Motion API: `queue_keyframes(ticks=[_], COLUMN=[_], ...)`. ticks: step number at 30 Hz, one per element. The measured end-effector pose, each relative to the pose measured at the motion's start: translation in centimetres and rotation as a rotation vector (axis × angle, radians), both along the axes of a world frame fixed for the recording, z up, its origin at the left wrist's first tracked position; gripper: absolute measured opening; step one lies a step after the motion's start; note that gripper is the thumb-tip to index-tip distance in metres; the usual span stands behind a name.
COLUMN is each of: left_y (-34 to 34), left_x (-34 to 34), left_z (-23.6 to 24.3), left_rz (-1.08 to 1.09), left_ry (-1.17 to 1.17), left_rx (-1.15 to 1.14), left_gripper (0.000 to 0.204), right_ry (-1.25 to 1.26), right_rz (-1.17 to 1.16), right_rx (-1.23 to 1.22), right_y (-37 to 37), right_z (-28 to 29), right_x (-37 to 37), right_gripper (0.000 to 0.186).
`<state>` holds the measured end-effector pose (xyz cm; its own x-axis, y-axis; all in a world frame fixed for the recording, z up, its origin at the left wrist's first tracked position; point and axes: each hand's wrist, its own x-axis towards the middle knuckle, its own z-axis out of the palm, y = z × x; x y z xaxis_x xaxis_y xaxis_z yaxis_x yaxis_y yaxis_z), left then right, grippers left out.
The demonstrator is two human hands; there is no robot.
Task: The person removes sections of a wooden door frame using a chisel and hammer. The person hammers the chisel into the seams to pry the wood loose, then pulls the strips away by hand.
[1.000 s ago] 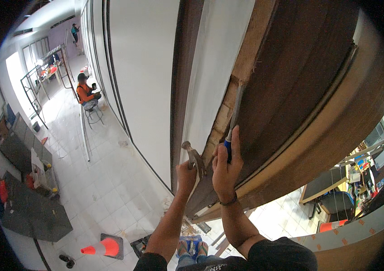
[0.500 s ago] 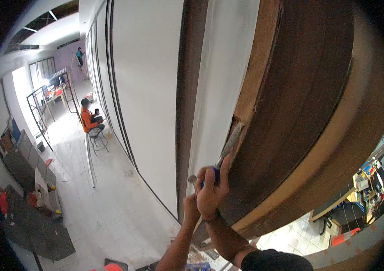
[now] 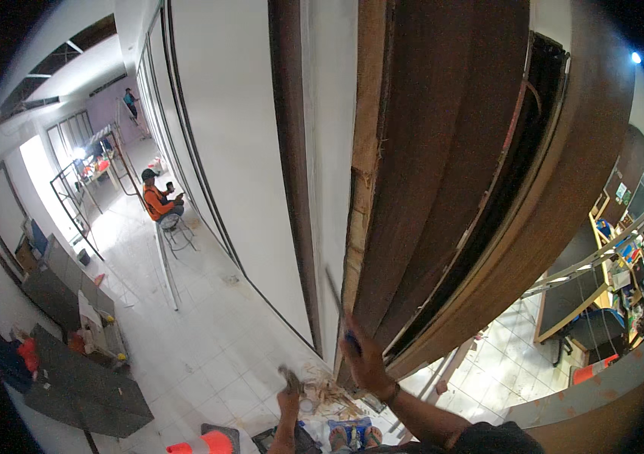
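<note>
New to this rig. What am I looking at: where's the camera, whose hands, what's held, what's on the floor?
No robot here: these are a person's bare hands, seen from above by the left of two fisheye cameras worn on the head, so straight edges bend. The left hand holds a hammer; the right hand holds a blue-handled chisel near a dark wooden panel. Wood scraps and an orange cone lie on the tiled floor. Farther off, another person sits on a stool.
</note>
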<state>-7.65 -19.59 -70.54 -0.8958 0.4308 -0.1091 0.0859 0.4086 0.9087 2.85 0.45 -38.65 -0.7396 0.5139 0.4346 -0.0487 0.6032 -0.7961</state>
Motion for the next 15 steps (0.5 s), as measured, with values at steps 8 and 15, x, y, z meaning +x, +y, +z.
queue_keyframes(ticks=[8,15], left_y=[-29.1,-29.8], left_x=[9.3,13.4], left_z=[-9.0,-8.4], left_rz=[-0.082,0.214], left_ry=[-0.942,-1.233], left_rx=[-0.094,-0.031], left_gripper=[0.028,0.03], right_ry=[-0.991,-1.239], right_rz=[0.432,0.427], right_rx=[-0.158,-0.177], right_y=[-2.6,-2.0], right_z=[-17.0,-27.8], right_x=[14.6,21.0], right_gripper=[0.056,0.074])
